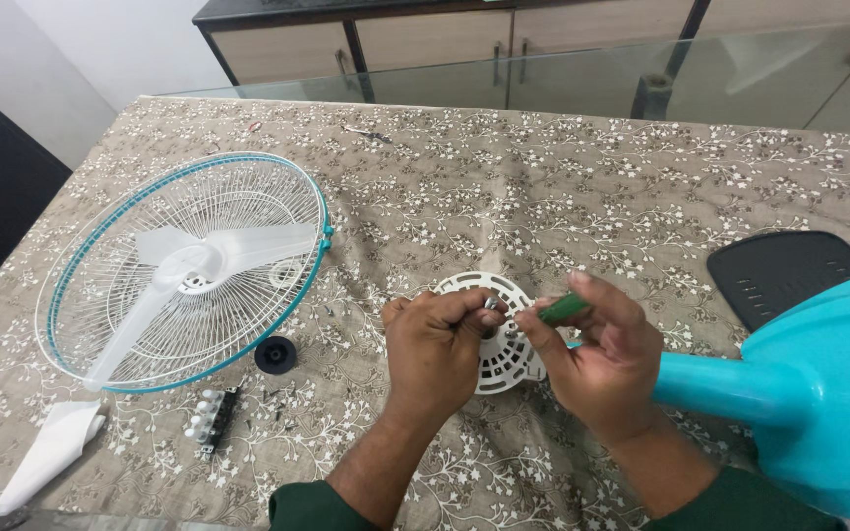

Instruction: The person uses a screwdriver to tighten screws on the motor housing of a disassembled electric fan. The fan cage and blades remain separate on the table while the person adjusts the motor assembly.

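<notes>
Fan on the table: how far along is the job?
Done: the grille with the blade in it lies apart on the cloth, beside a black knob and switch block. In hand: the left hand and right hand, holding a green screwdriver, work at the white motor cover. Left: the cover is on the teal body.

Teal-rimmed white fan guard (189, 270), beige floral tablecloth (543, 187), turquoise fan body (819, 383), green-handled screwdriver (563, 309)

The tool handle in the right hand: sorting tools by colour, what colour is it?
Green; the handle shows between the right hand's fingers in the head view.
</notes>
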